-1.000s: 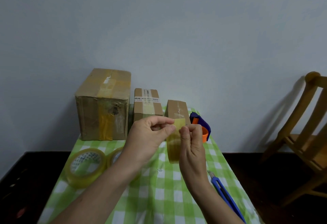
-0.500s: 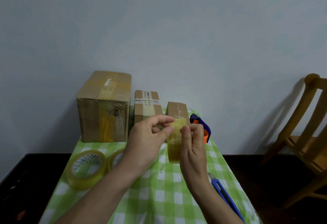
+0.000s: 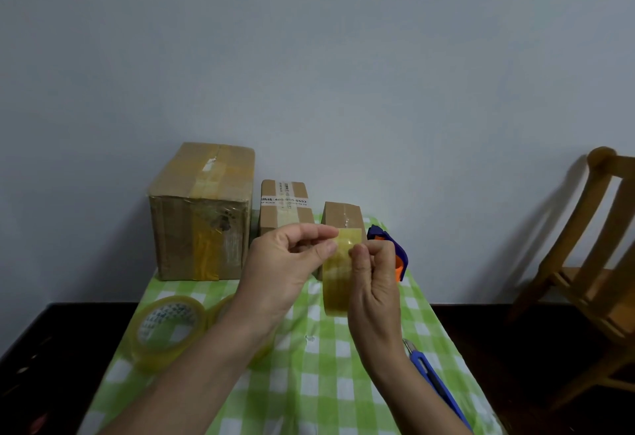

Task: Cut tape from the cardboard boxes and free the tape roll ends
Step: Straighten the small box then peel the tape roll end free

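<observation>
Two hands: left hand (image 3: 288, 263) and right hand (image 3: 374, 283) are up close together above the green checked tablecloth (image 3: 309, 383), both clamped on one held tape roll (image 3: 338, 292)
Grip of left hand: thumb and forefinger pinch the loose end (image 3: 348, 238), a short yellowish flap standing at the roll's 12 o'clock
Grip of right hand: fingers curled round the roll from its 3 o'clock side, fingertips up near the flap
Roll's lie: edge-on to the camera, flat faces turned to 9 and 3 o'clock, so the axle runs left to right between the palms
Relation that matters: the flap lies on the left hand's side of the right fingertips; a peel would likely run away from the roll while the right hand steadies it, and a skewed pull could tear the flap
Boxes: large box (image 3: 202, 214) at 10 o'clock from the hands, middle box (image 3: 285, 208) at 11, small box (image 3: 343, 216) at 12, all taped and against the wall
Knife: blue knife (image 3: 436, 379) at 5 o'clock, beside the right forearm, long axis running 11 to 5; the right hand is nearer
Other rolls: spare roll (image 3: 168, 331) at 8 o'clock on the cloth, a second roll (image 3: 220, 307) just beside it, half hidden by the left forearm
Dispenser: blue and orange dispenser (image 3: 400, 254) at 2 o'clock, just behind the right hand
</observation>
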